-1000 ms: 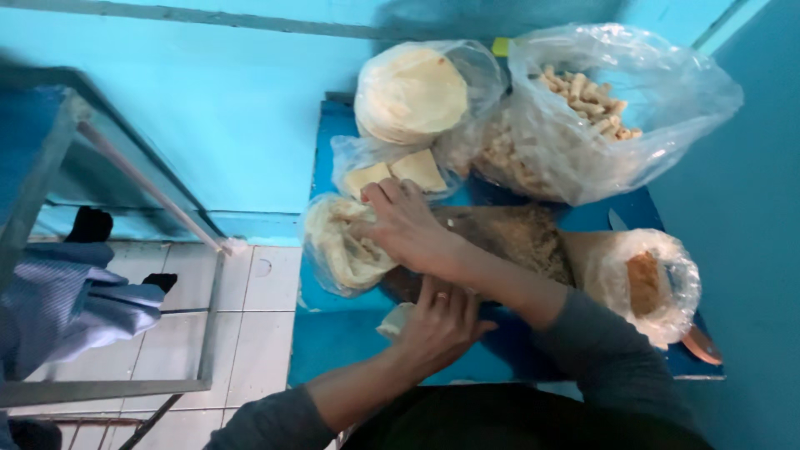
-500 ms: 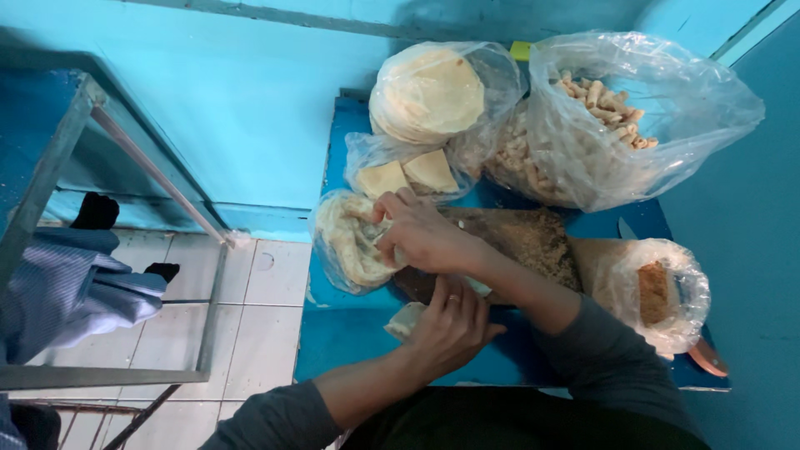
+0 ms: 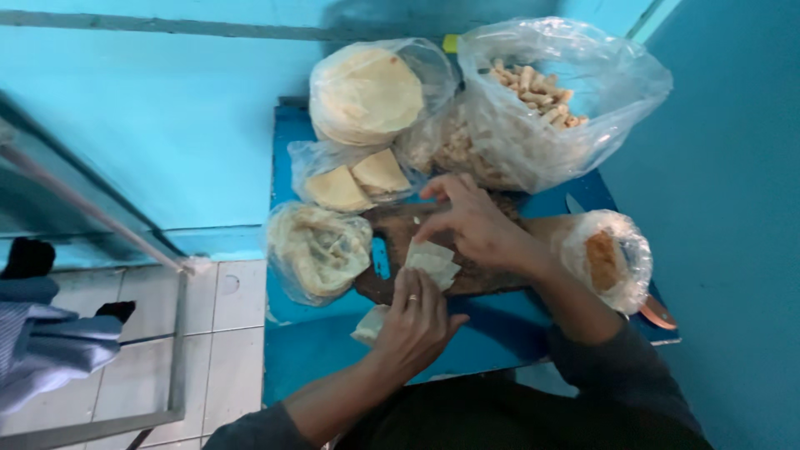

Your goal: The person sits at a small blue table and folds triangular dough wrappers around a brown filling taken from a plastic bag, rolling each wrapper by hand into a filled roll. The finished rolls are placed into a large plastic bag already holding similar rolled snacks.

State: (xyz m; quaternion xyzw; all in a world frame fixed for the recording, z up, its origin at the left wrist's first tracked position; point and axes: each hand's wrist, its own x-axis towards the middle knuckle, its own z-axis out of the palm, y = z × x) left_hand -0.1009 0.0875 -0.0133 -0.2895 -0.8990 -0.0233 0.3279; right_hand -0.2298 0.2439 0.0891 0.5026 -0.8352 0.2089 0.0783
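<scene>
My left hand, a ring on one finger, rests its fingertips on a small pale folded pastry sheet. The sheet lies on a dark wooden board on the blue table. My right hand hovers just beyond the sheet over the board, fingers spread, thumb near the sheet's far edge. Another pale piece lies at the board's near edge, beside my left wrist.
Clear bags ring the board: round flat wrappers, triangular pieces, limp dough sheets, small rolls, and a brown filling. A knife tip shows at the right. A metal frame stands over the tiled floor on the left.
My right hand has drawn back from the dough bag on the left to above the board. A pale sheet now lies under my left fingertips.
</scene>
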